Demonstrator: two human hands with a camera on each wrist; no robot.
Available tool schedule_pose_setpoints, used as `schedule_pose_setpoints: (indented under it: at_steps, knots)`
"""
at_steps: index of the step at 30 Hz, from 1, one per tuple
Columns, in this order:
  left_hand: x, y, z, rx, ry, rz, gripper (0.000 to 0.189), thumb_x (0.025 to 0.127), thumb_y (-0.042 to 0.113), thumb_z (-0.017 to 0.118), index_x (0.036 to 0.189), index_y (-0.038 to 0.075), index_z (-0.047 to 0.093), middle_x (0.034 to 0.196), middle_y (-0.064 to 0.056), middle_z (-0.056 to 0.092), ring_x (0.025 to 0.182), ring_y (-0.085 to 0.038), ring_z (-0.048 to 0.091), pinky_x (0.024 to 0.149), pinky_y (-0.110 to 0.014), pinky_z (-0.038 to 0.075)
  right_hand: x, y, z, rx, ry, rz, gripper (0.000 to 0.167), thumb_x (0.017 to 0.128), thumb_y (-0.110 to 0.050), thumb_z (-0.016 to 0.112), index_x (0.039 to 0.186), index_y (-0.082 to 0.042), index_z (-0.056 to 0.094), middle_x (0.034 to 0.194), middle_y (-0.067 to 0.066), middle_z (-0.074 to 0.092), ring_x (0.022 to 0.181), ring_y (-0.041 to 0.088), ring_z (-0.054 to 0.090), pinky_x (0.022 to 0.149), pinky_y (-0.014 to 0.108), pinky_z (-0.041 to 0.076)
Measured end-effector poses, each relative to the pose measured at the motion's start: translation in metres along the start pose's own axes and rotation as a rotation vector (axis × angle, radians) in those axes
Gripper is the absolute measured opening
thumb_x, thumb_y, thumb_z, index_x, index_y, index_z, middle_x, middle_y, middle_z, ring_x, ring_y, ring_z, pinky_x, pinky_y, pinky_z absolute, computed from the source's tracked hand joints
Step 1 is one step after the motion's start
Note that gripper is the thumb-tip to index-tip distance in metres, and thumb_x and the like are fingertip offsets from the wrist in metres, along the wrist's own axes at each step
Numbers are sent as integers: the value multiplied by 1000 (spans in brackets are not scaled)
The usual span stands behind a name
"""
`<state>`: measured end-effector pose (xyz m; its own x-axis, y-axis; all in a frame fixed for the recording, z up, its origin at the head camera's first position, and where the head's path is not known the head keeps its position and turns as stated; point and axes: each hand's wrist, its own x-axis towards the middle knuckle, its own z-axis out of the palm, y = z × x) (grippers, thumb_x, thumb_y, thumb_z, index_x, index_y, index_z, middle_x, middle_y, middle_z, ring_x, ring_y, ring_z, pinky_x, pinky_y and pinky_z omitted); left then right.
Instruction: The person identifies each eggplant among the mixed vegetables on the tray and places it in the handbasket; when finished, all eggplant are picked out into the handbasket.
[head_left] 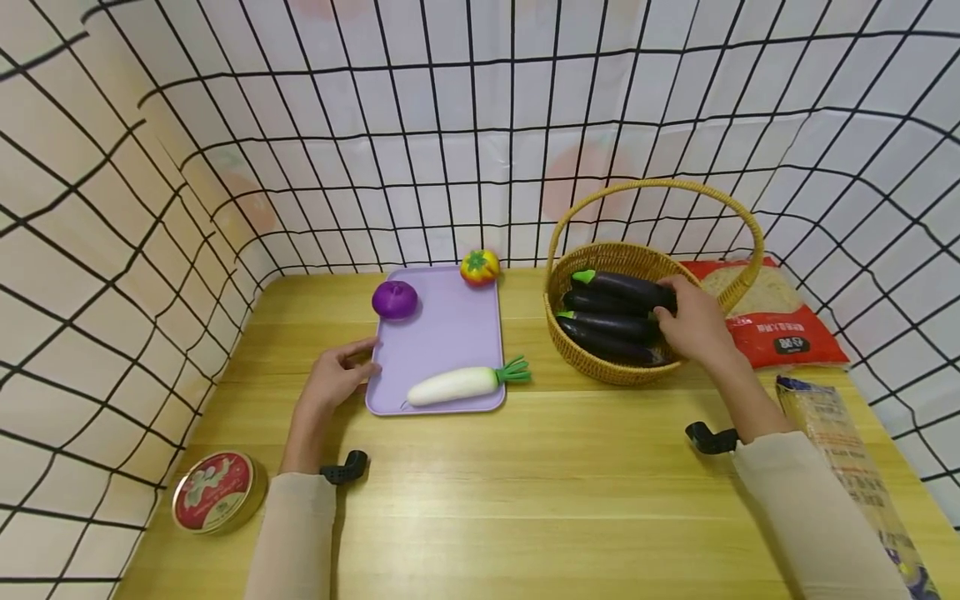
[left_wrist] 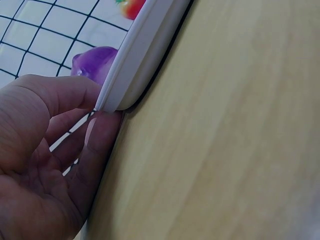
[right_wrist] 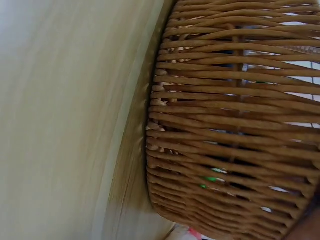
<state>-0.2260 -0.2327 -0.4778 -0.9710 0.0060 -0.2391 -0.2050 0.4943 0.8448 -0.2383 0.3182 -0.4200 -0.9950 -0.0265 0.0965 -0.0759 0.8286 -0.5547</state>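
Observation:
At the right, my right hand (head_left: 693, 321) grips the blunt end of a dark eggplant (head_left: 622, 288), which lies uppermost in a wicker basket (head_left: 600, 367). Several more eggplants (head_left: 611, 343) are under it. The right wrist view is mostly basket wall (right_wrist: 225, 110), hiding the grip. My left hand (head_left: 333, 379) pinches the left rim of a lilac tray (head_left: 442, 333); the left wrist view has the thumb above the tray rim (left_wrist: 135, 60) and fingers below. On the tray are a purple onion (head_left: 395, 300) and a white radish (head_left: 453, 386), its green leaves overhanging the right edge.
A red-and-yellow vegetable with a green top (head_left: 480, 267) sits at the tray's far right corner. Behind the basket lies a red food packet (head_left: 787, 333), with a long clear packet (head_left: 847, 450) nearer. A round red tin (head_left: 217, 492) stands front left. Black wire grid surrounds the table.

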Motion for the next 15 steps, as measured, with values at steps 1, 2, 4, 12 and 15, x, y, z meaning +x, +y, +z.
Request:
schedule_pose_setpoints:
  at_steps: [1, 2, 4, 12, 15]
  knots:
    - [0, 0, 0, 1, 0, 5, 53, 97, 18, 69, 148, 22, 58, 153, -11, 54, 113, -29, 59, 82, -28, 62, 2, 0, 1, -16, 0, 5, 49, 101, -10, 55, 146, 7, 42, 139, 36, 52, 122, 55, 52, 100, 70, 43]
    - [0, -1, 1, 3, 1, 9, 53, 97, 18, 69, 148, 21, 58, 151, -12, 55, 111, -29, 59, 81, -28, 62, 4, 0, 1, -31, -4, 11, 49, 101, -9, 54, 145, 9, 41, 138, 38, 51, 123, 55, 51, 101, 71, 42]
    - [1, -1, 1, 3, 4, 16, 53, 96, 18, 70, 148, 21, 59, 148, -13, 57, 109, -28, 59, 79, -27, 62, 6, 1, 2, -57, -10, 18, 50, 100, -7, 53, 144, 11, 41, 137, 39, 50, 124, 56, 49, 102, 71, 41]
    - [2, 0, 2, -6, -6, 7, 52, 96, 20, 70, 147, 21, 59, 147, -13, 57, 111, -29, 58, 80, -28, 62, 3, 2, 1, -90, -29, 25, 57, 98, -9, 56, 147, 12, 37, 143, 41, 44, 129, 58, 43, 105, 72, 38]
    - [4, 2, 1, -18, -14, 18, 52, 98, 21, 69, 148, 19, 58, 150, -15, 55, 118, -33, 60, 82, -30, 62, -1, 2, 1, -73, -21, 21, 60, 98, -13, 58, 150, 8, 37, 148, 39, 41, 134, 57, 39, 107, 73, 36]
